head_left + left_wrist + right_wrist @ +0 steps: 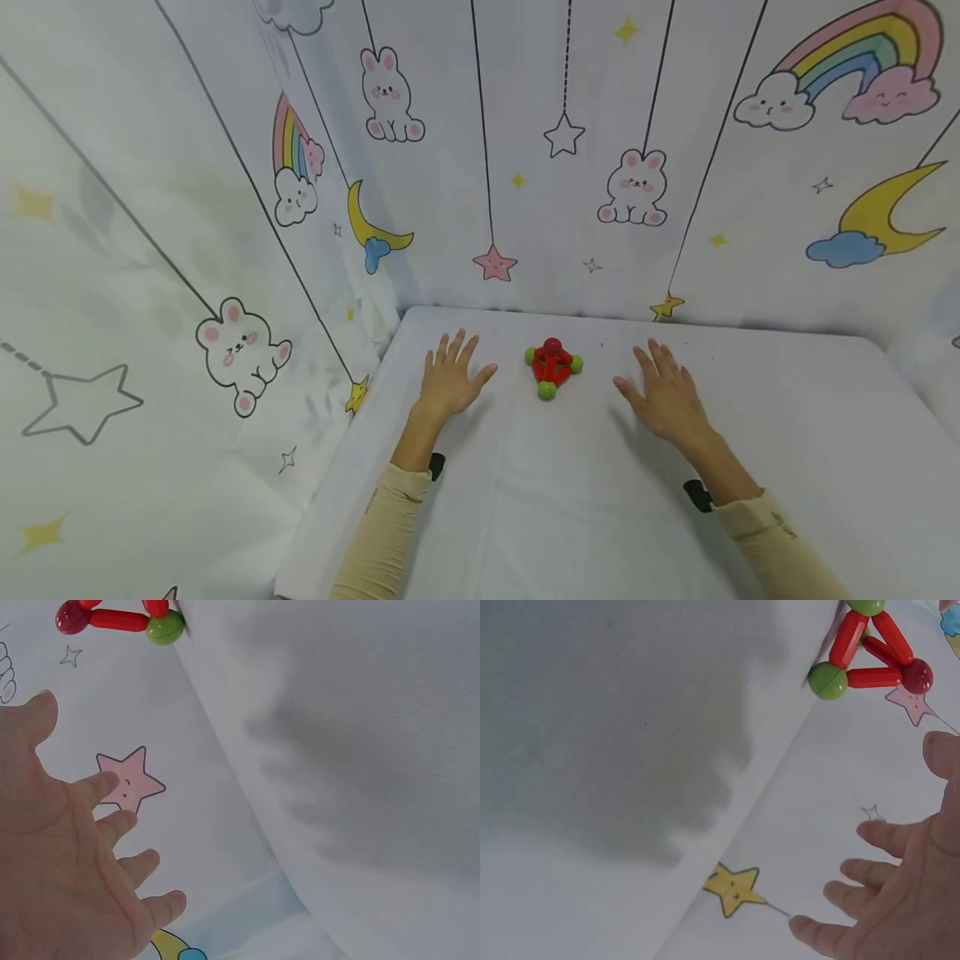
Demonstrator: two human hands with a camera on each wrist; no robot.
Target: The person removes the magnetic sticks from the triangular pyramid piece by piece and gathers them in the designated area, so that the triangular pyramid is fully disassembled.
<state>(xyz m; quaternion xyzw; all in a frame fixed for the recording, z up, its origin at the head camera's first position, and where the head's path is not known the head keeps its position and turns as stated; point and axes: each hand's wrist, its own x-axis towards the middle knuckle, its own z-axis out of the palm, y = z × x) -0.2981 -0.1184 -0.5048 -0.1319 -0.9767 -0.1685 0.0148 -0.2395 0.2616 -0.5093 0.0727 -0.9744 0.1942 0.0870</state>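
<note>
Between the two hands, toward the back of the white table, stands a small pyramid (551, 367) of red rods joined by balls. Its top ball (918, 676) is red and the balls at its base are green, one green ball (165, 628) showing in the left wrist view. My left hand (449, 379) is held to the left of the pyramid, palm down, fingers spread and straight, touching nothing. To the right of it my right hand (667, 393) hovers likewise, with its fingers extended. Both hands cast shadows on the cloth and stand apart from the pyramid.
A white cloth covers the table (555, 517). Behind it and at the left hang white curtains (435, 192) printed with bunnies, stars, moons and rainbows. Long beige sleeves (386, 533) cover both forearms, with a dark band (698, 496) near the right wrist.
</note>
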